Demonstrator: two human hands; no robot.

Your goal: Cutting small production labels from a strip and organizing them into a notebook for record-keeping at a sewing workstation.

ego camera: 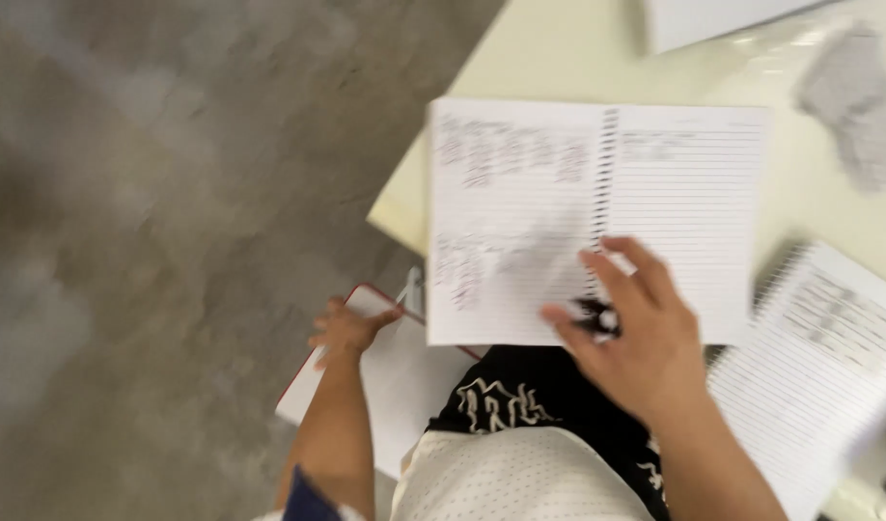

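An open spiral-bound notebook with white lined pages (597,217) is laid on the pale cream tabletop (559,58), its lower edge hanging just past the tabletop's near edge. The right hand (636,338) is held over the lower part of the notebook, beside the wire spine, with the fingers loosely spread and the fingertips touching or just above the paper; which of the two cannot be told because of motion blur. A small dark object (595,316) is seen under the thumb and forefinger, seemingly pinched, but its kind cannot be made out.

The left hand (349,328) is placed lower and to the left, well apart from the open notebook's middle, and is curled over the upper edge of a red-edged white pad (395,386) that is held below the tabletop, above the grey concrete floor (153,212). The fingers are bent around the pad's rim, and a thin light-coloured stick (411,287) is seen just beside them; whether it is gripped cannot be told.

A second spiral-bound lined notebook (819,357) is laid at the right, cut off by the frame's edge. A white sheet (713,19) is cut off at the top, and a grey crumpled shape (853,101) at the upper right is too blurred to identify. The writing on the pages is smeared and unreadable.
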